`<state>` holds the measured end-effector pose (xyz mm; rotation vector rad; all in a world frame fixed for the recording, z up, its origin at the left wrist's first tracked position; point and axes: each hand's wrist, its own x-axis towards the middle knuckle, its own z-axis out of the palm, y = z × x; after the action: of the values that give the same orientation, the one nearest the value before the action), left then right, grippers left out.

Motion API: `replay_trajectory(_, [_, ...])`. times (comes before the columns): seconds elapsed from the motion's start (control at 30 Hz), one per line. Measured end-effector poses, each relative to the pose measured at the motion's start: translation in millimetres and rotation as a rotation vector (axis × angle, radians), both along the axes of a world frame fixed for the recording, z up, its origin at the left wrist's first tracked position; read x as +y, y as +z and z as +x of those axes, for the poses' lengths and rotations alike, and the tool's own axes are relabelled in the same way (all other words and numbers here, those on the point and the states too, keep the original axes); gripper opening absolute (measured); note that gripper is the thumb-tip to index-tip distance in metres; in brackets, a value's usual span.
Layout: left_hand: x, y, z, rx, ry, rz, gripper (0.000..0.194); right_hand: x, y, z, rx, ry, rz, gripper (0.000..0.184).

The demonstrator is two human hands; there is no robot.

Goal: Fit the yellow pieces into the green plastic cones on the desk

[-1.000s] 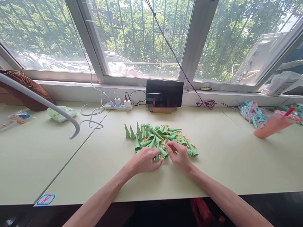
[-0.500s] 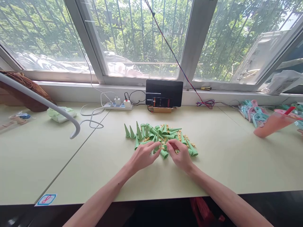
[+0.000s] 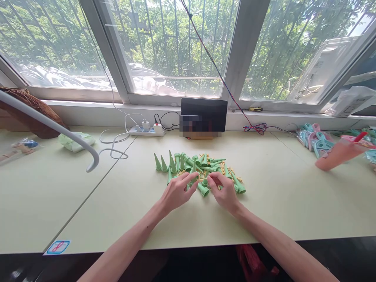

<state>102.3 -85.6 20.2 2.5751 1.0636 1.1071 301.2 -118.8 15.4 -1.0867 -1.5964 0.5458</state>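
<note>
My left hand (image 3: 179, 192) reaches in over the near side of a pile of green plastic cones (image 3: 202, 168), thumb and forefinger curled towards each other at a small yellow plastic piece (image 3: 200, 178). Facing it, my right hand (image 3: 225, 192) pinches a small, thin, pale yellow piece (image 3: 205, 179) at its fingertips. The two pieces are very close; whether they join cannot be made out. Right under the hands lies a green cone (image 3: 203, 190) with its wide ribbed end towards me. Many loose yellow pieces (image 3: 239, 179) lie among the cones.
Several upright green cones (image 3: 164, 164) stand left of the pile. Behind are a dark tablet (image 3: 204, 109) and a power strip (image 3: 147, 132) with cables. A grey curved bar (image 3: 58, 123) crosses the left. A tilted drink cup (image 3: 337, 152) and bagged clips (image 3: 313, 137) are at right.
My left fingertips have shifted slightly left and opened a little wider, away from the right hand. A green cone tip beside them has also moved left. My right hand has barely moved.
</note>
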Motion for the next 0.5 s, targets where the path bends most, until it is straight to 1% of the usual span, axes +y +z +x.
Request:
replay_trajectory(0.27, [0.1,2.0,0.6,-0.039,-0.001,0.021,0.021,-0.6,1.4,-0.1,0.003,0.016,-0.001,0.017])
replay_trajectory(0.5, [0.1,0.8,0.5,-0.038,-0.012,0.024,0.022,-0.8,0.9,-0.1,0.009,0.061,-0.038,0.021])
